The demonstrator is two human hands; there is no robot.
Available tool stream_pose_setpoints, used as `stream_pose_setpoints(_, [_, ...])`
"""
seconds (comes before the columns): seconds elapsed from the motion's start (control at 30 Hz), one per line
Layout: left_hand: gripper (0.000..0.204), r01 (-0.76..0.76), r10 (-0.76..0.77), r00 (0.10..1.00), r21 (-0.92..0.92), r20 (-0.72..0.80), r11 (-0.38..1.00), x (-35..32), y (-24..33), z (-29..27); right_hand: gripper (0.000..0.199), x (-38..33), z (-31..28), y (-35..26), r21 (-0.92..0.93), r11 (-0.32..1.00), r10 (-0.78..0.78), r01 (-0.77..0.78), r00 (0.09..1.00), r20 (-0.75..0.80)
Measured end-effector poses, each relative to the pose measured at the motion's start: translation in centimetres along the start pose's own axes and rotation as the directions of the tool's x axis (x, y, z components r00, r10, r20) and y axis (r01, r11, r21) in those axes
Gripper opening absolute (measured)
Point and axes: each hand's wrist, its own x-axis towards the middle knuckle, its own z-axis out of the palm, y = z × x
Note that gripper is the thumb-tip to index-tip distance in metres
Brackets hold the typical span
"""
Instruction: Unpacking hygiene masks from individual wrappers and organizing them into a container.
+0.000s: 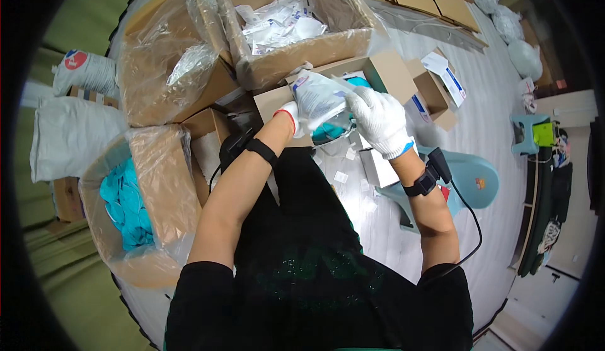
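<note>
Both my hands wear white knit gloves. A clear plastic bag with white and blue print [320,99] hangs between them over a small open carton [387,81]. My left hand [293,116] is closed on the bag's left side, its fingers partly hidden behind the plastic. My right hand [378,119] has its fingers bent together at the bag's right edge, pinching the plastic. Soft teal items [331,130] show just below the bag; I cannot tell whether they are inside it or under it.
Large lined cartons stand ahead: one with white printed packets [287,24], one with crumpled plastic [189,67]. At left, a lined carton holds teal items [128,206]. A light-blue plastic stool [476,173] and a white box [379,167] are at right. Small paper slips [341,177] litter the floor.
</note>
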Motion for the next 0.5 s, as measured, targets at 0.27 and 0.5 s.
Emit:
stream_pose_setpoints(0.27, [0.042,-0.048,-0.008,0.956,-0.184,-0.293,0.982,-5.3,-0.5,3.2,0.009,-2.8,2.4,3.6,-0.195,0.918,0.349,-0.345,0.937,-0.015])
stream_pose_setpoints(0.5, [0.044,-0.202,0.253,0.893,0.169,-0.373,0.965,-5.5,-1.8,0.1,0.012,-2.3,2.3,4.7,-0.255,0.828,0.481,-0.500,0.866,-0.136])
